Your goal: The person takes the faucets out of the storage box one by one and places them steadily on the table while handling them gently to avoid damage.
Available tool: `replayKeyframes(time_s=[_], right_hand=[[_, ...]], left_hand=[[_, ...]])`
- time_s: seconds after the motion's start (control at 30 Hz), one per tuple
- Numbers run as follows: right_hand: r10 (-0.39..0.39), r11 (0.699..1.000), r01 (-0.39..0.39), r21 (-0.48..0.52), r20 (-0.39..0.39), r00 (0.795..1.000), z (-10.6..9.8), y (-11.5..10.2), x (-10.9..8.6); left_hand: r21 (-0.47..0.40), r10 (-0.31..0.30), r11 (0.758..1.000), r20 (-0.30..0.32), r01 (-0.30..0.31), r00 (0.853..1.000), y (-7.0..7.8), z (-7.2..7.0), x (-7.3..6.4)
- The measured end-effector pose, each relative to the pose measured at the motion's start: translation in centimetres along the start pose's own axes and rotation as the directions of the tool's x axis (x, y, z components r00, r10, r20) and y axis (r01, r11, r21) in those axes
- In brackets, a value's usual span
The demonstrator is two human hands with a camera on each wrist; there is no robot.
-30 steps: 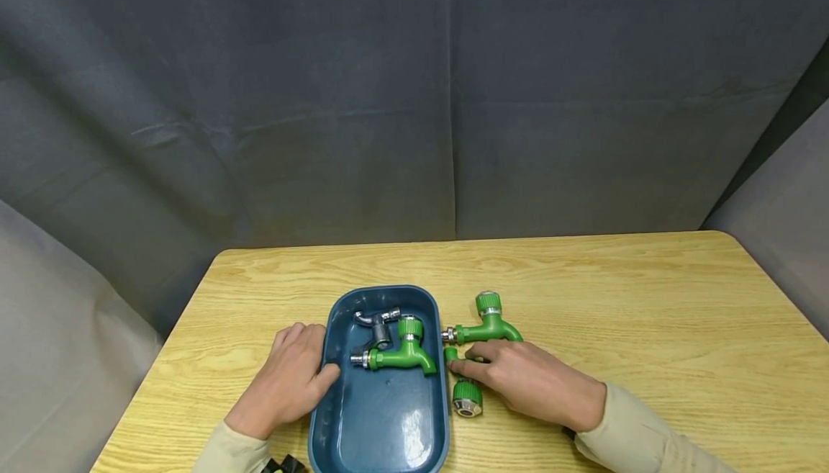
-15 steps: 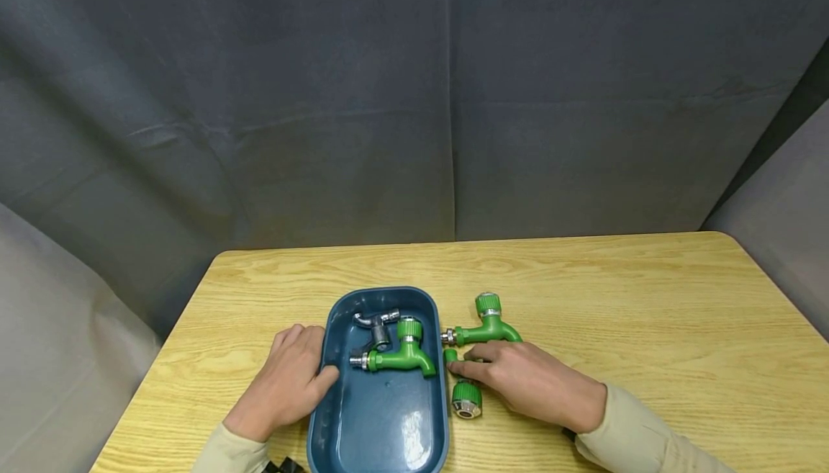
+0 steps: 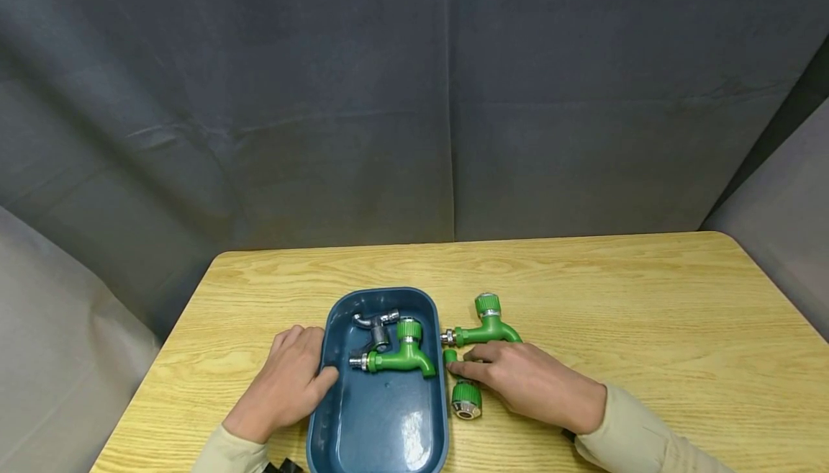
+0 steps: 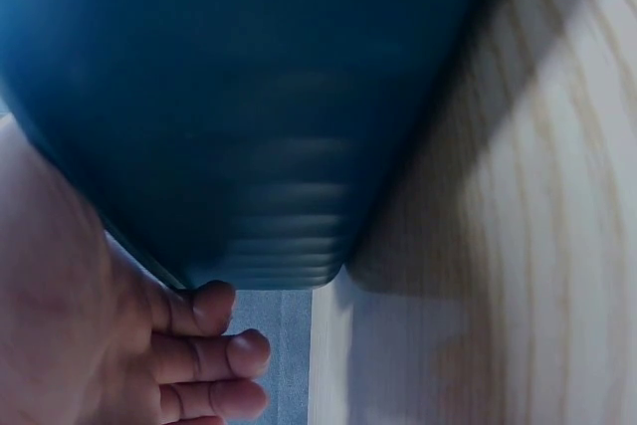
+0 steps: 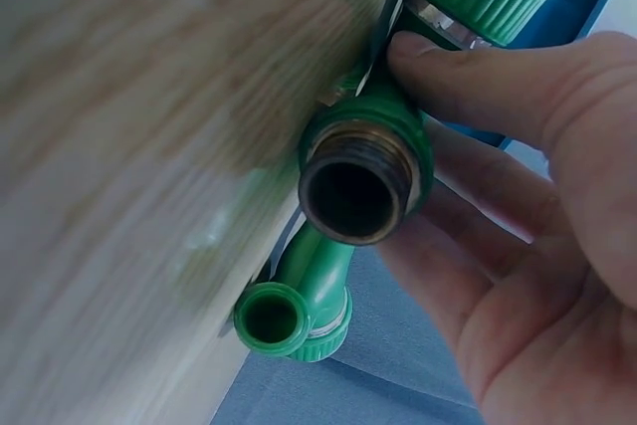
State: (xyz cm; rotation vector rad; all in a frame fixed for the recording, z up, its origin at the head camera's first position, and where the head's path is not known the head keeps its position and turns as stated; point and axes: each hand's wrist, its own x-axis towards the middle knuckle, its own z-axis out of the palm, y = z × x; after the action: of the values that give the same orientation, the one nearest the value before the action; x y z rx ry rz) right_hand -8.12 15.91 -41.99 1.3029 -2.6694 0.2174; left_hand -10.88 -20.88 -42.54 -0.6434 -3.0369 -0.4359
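Observation:
My left hand (image 3: 285, 383) holds the left rim of a blue tray (image 3: 388, 422), its thumb over the edge and its fingers along the outside wall. Inside the tray lie a green faucet (image 3: 401, 360) and a smaller silver-grey faucet (image 3: 379, 332), close together in the far half. On the table just right of the tray, my right hand (image 3: 527, 381) pinches another green faucet (image 3: 466, 399) between thumb and fingers. Its dark threaded inlet (image 5: 358, 191) faces the right wrist camera; the hand covers part of its body. Beyond it lies a further green faucet (image 3: 488, 330), knob pointing away.
The wood-grain table (image 3: 648, 314) stretches far to the right and a little to the left of the tray. A dark grey curtain (image 3: 324, 134) hangs behind its back edge, with lighter cloth (image 3: 58, 358) at the sides.

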Motion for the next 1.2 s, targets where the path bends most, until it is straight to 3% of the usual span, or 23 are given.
replayKeyframes(time_s=[1.2], right_hand=[[-0.007, 0.999, 0.007, -0.036, 0.018, 1.000, -0.25, -0.18, 0.01]], left_hand=[[-0.010, -0.011, 1.000, 0.006, 0.011, 1.000, 0.05, -0.02, 0.02]])
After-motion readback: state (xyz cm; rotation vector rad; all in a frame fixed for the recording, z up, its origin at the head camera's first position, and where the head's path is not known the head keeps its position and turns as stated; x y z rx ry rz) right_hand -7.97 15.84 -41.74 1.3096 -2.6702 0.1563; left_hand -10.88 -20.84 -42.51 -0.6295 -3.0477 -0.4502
